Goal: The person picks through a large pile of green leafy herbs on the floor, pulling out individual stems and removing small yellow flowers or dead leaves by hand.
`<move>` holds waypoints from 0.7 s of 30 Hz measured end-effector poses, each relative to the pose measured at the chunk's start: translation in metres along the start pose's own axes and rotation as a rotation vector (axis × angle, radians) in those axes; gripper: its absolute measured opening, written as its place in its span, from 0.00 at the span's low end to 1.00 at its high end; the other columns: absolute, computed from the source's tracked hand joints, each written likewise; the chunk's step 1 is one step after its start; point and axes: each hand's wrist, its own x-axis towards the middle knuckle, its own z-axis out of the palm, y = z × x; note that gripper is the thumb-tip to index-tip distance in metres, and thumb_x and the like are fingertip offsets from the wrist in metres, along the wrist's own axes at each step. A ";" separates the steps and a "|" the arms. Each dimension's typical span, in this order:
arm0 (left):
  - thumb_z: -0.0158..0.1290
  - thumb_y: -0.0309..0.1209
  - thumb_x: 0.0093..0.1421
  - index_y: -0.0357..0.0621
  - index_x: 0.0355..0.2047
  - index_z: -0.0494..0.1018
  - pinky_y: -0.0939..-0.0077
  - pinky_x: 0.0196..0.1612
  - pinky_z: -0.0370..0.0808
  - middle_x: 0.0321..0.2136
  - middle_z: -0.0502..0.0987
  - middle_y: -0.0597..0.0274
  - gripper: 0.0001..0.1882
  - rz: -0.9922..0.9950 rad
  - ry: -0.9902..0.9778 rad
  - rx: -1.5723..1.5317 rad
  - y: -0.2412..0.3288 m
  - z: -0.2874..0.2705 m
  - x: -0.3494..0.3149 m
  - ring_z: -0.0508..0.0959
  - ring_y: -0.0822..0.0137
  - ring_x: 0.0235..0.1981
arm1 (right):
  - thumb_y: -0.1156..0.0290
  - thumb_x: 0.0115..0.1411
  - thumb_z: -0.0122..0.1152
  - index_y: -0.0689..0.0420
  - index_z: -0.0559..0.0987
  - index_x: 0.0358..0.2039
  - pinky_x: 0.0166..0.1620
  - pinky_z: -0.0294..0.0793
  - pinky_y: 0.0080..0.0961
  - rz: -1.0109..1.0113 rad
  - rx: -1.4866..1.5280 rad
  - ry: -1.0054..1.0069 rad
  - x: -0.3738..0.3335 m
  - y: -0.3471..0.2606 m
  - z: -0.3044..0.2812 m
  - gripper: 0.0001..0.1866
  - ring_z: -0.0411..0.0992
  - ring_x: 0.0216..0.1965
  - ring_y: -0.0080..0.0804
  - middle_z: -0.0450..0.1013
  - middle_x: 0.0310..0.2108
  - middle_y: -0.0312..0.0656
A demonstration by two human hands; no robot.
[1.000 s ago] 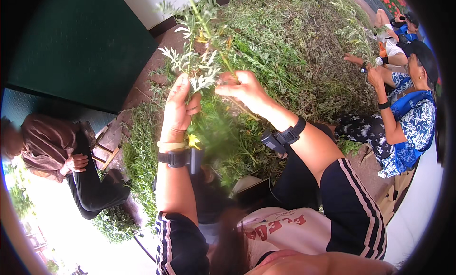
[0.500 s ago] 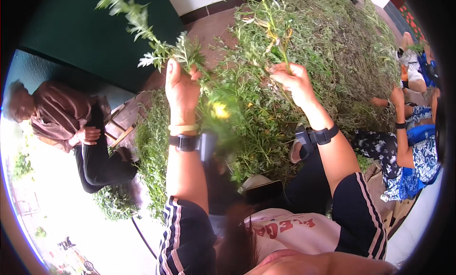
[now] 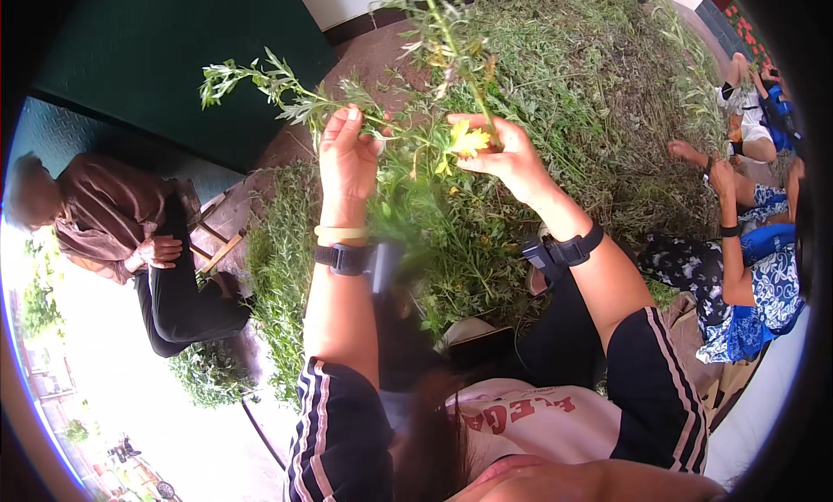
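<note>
My left hand (image 3: 349, 162) is closed in a pinch on a leafy sprig (image 3: 276, 84) with lobed, silvery-green leaves like mugwort. The sprig points off to the left. A taller leafy stalk (image 3: 444, 35) of the same look rises out of my right hand (image 3: 508, 162), whose fingers grip its lower part. Yellowed leaves (image 3: 468, 141) show at that grip, between the two hands. Both hands are raised over a big heap of cut greenery (image 3: 599, 94). Blurred greenery near the middle hides part of what hangs below my hands.
A person in a brown top (image 3: 113, 203) sits at the left with folded hands, by a wooden stool (image 3: 224, 250). More people sit at the right, one in blue-and-white patterned clothes (image 3: 775, 285). A dark green panel (image 3: 173, 59) stands at the back left. Loose greenery (image 3: 282, 268) lies left of my arm.
My right hand has moved left and slightly down with the stalk, closer to my left hand. The left hand has turned, and its sprig now lies lower and flatter.
</note>
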 end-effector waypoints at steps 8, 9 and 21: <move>0.45 0.25 0.54 0.44 0.25 0.67 0.81 0.23 0.74 0.23 0.72 0.63 0.02 -0.028 0.048 -0.008 -0.003 -0.003 -0.004 0.75 0.66 0.25 | 0.76 0.47 0.57 0.61 0.74 0.30 0.34 0.66 0.12 0.050 -0.181 -0.025 0.002 0.006 0.002 0.08 0.67 0.28 0.15 0.71 0.26 0.33; 0.45 0.25 0.54 0.44 0.25 0.67 0.81 0.23 0.74 0.23 0.72 0.63 0.02 -0.029 0.047 -0.011 -0.003 -0.002 -0.005 0.75 0.66 0.25 | 0.76 0.47 0.57 0.61 0.74 0.31 0.34 0.66 0.13 0.067 -0.176 -0.050 0.001 0.005 0.003 0.08 0.67 0.28 0.15 0.71 0.26 0.33; 0.47 0.25 0.53 0.45 0.24 0.67 0.86 0.19 0.72 0.19 0.70 0.70 0.02 -0.048 0.112 -0.039 -0.004 0.001 -0.014 0.70 0.78 0.17 | 0.75 0.47 0.58 0.61 0.75 0.31 0.29 0.64 0.12 0.031 -0.358 -0.079 -0.008 0.012 0.009 0.09 0.65 0.25 0.14 0.70 0.23 0.31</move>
